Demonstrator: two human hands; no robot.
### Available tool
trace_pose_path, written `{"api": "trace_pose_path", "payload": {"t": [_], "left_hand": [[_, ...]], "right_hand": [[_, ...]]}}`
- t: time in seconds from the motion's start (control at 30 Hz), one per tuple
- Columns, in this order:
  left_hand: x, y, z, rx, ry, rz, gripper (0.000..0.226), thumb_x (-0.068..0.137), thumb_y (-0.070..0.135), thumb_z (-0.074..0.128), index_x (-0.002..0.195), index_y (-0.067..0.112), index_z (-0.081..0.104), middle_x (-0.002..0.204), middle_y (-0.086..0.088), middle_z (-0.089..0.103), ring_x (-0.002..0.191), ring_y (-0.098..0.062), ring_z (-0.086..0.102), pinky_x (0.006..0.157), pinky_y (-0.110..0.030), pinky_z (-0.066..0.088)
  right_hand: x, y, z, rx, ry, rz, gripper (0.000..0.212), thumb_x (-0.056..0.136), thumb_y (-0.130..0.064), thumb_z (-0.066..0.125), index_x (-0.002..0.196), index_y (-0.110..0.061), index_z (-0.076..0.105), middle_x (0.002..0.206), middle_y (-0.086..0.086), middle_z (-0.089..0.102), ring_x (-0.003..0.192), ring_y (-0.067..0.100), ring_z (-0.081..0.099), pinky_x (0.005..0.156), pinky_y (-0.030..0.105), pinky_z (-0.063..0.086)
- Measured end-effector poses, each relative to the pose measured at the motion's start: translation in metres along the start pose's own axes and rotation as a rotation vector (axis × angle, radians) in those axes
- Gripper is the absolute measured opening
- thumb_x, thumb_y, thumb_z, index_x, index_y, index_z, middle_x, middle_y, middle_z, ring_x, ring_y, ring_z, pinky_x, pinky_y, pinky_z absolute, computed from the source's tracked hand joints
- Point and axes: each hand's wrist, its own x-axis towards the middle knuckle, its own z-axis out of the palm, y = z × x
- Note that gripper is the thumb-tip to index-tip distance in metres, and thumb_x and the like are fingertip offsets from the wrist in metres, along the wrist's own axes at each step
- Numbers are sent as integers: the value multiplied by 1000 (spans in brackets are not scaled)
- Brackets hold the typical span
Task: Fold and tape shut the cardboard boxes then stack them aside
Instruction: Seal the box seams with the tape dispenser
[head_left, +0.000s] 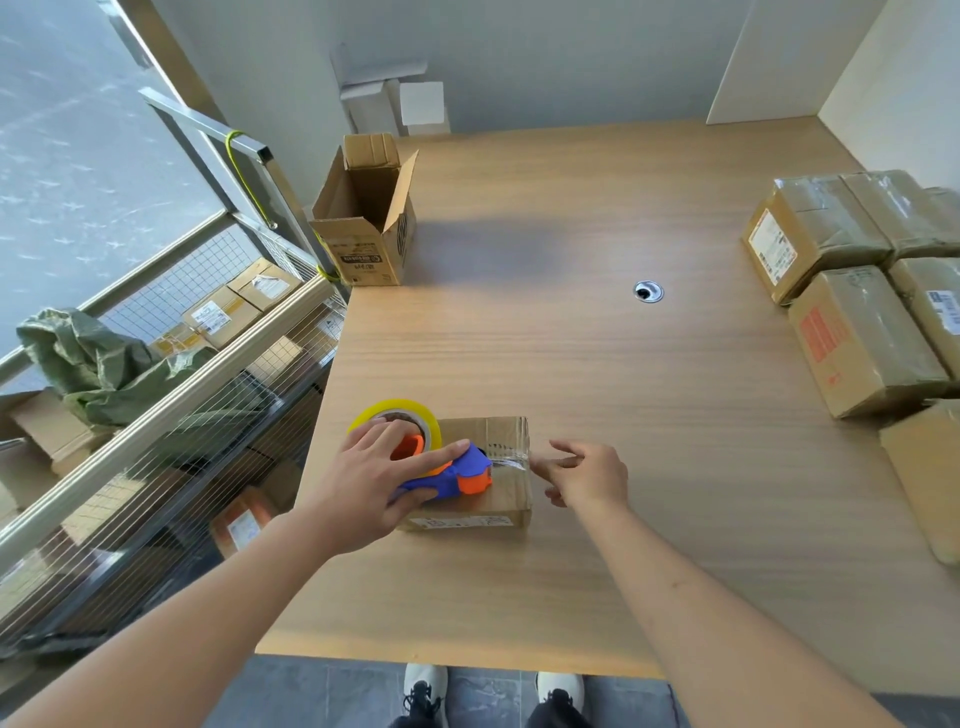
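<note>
A small closed cardboard box (506, 493) lies on the wooden table (597, 364) near its front left. My left hand (376, 480) grips a blue and orange tape dispenser (457, 475) with a yellow tape roll (397, 413), resting on the box top. A strip of clear tape (511, 460) runs from the dispenser to the box's right edge. My right hand (587, 475) is beside that edge, its index finger touching the tape end there.
An open cardboard box (366, 218) stands at the table's far left edge. Several taped boxes (852, 312) are grouped along the right side. A cable hole (648, 291) sits mid-table. A wire cart (156, 405) with boxes and a green bag stands left of the table.
</note>
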Motion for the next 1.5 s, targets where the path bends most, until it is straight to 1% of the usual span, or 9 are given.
{"api": "trace_pose_path", "payload": {"t": [0.1, 0.2, 0.37, 0.57, 0.83, 0.97, 1.07, 1.4, 1.5], "left_hand": [[0, 0, 1, 1, -3, -1, 63, 100, 56, 44, 157, 55, 18, 119, 5, 46, 114, -21, 45, 106, -40, 38], [1, 1, 0, -13, 6, -4, 63, 100, 56, 43, 157, 57, 17, 116, 7, 43, 111, -19, 45, 107, -39, 37], [2, 4, -6, -32, -30, -15, 61, 101, 60, 35, 156, 61, 10, 118, 8, 42, 115, -20, 45, 109, -40, 38], [10, -4, -26, -86, -127, 42, 59, 103, 56, 41, 153, 65, 12, 132, 9, 40, 129, -19, 37, 113, -35, 26], [23, -32, -72, -172, -395, 59, 51, 106, 53, 41, 148, 69, 19, 109, 7, 48, 97, -15, 50, 88, -32, 37], [7, -74, -87, -428, -519, -73, 45, 106, 48, 46, 140, 73, 32, 116, 18, 55, 107, -6, 53, 97, -38, 44], [-15, -107, -84, -616, -578, -144, 43, 100, 47, 48, 138, 67, 44, 138, 28, 55, 124, -5, 52, 109, -44, 39], [-36, -145, -24, -880, -581, -319, 44, 89, 52, 57, 132, 58, 57, 122, 18, 69, 110, -15, 65, 110, -49, 43], [-35, -142, -18, -930, -544, -325, 41, 88, 50, 57, 127, 61, 60, 120, 16, 70, 110, -16, 66, 108, -46, 46]], "right_hand": [[0, 4, 4, 8, 3, -29, 35, 80, -24, 88, 113, -23, 75, 84, -4, 77, 61, 21, 74, 70, 41, 65], [-3, -7, 12, -101, 82, -214, 45, 91, 0, 59, 129, -22, 69, 116, -6, 73, 99, 13, 69, 97, 33, 55], [-15, -24, 41, -145, -154, -472, 45, 110, -13, 38, 153, -21, 45, 163, -8, 33, 154, 9, 21, 127, 32, 19], [0, 7, 50, -144, -182, -566, 48, 107, -33, 31, 152, -27, 47, 166, -19, 22, 157, 8, 9, 125, 25, 12], [-7, 0, 49, -351, -123, -521, 48, 110, -46, 28, 158, -39, 32, 159, -42, 12, 156, 1, 3, 128, 35, 13], [-11, -7, 46, -453, -111, -513, 51, 109, -51, 25, 159, -41, 28, 152, -51, 6, 156, 4, 4, 127, 40, 15], [-13, -9, 47, -539, -100, -515, 53, 108, -53, 23, 160, -42, 25, 157, -44, 7, 156, 6, 6, 127, 43, 16], [-22, -20, 58, -1083, 158, -495, 53, 110, -44, 23, 162, -34, 20, 170, -18, 12, 154, 25, 22, 123, 48, 21], [-37, -33, 81, -1125, 314, -531, 57, 106, -23, 47, 160, -23, 31, 170, -3, 20, 153, 32, 29, 123, 53, 23]]}}
